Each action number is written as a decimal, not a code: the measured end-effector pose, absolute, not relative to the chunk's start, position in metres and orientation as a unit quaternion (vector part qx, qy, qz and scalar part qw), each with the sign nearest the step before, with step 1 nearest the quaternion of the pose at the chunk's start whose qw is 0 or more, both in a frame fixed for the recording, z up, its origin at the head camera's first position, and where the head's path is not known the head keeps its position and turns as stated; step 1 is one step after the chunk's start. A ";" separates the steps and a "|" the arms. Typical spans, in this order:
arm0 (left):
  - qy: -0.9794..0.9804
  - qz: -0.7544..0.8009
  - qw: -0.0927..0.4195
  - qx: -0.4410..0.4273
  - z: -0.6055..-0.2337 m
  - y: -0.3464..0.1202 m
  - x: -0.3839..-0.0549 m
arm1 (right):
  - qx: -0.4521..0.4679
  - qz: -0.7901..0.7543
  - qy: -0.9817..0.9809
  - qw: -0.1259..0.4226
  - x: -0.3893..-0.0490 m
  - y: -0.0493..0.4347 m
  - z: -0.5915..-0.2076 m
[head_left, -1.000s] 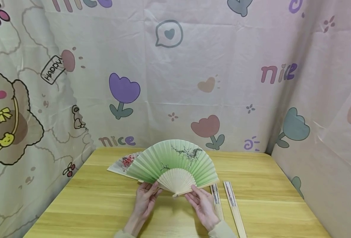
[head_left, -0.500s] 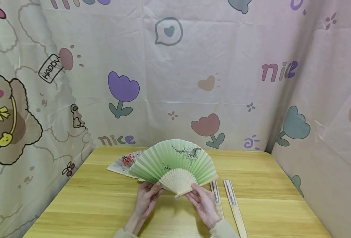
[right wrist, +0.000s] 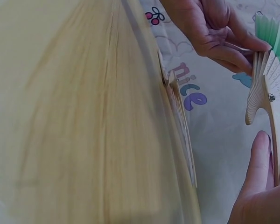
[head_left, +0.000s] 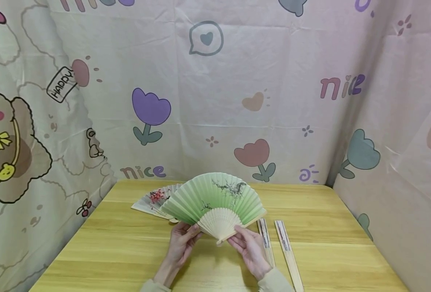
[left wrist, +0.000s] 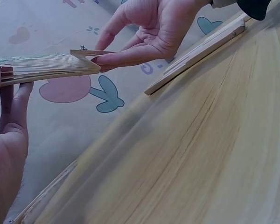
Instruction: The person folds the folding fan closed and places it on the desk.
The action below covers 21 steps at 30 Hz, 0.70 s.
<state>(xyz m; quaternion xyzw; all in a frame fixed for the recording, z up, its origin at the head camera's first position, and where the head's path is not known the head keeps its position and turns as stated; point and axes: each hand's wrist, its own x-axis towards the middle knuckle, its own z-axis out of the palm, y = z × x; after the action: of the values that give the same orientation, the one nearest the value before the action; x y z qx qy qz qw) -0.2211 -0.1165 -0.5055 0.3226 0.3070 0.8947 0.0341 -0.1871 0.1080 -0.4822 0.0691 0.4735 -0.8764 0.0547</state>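
Note:
Both hands hold a spread green folding fan [head_left: 201, 202] with dark branch drawings and pale wooden ribs, raised above the table. My left hand [head_left: 180, 248] pinches its left outer rib, thumb on top. On the opposite side, my right hand [head_left: 250, 250] pinches the right outer rib near the pivot. In the left wrist view the fan [left wrist: 51, 72] appears edge-on between the two hands. The right wrist view shows the ribs [right wrist: 259, 93] bunched at the metal pivot. Behind the green fan lies a white folding fan [head_left: 155, 198] with red blossoms, partly hidden by it.
Two folded fans, one [head_left: 266, 239] beside my right hand and another [head_left: 288, 253] farther right, lie on the wooden table [head_left: 328, 227]. Printed cloth [head_left: 208, 89] hangs behind the table and along both sides.
The green fan's left edge has shifted right, and its pivot has dipped slightly to the right. Its spread looks a little narrower. Both hands keep their hold, almost in place.

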 end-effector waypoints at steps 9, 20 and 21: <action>0.315 0.892 0.032 0.322 -0.505 -0.115 -0.222 | 0.068 -0.865 0.493 0.060 -0.188 0.107 -0.481; 0.306 0.888 0.038 0.341 -0.506 -0.114 -0.223 | 0.062 -0.862 0.499 0.066 -0.187 0.107 -0.480; 0.306 0.888 0.039 0.340 -0.506 -0.114 -0.223 | 0.059 -0.862 0.498 0.068 -0.187 0.107 -0.480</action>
<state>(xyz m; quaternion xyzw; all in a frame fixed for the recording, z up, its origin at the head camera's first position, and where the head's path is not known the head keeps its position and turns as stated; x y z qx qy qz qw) -0.2227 -0.1140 -0.5062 0.3404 0.3056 0.8884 0.0391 -0.1865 0.1069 -0.4802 0.0593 0.4981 -0.8624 0.0684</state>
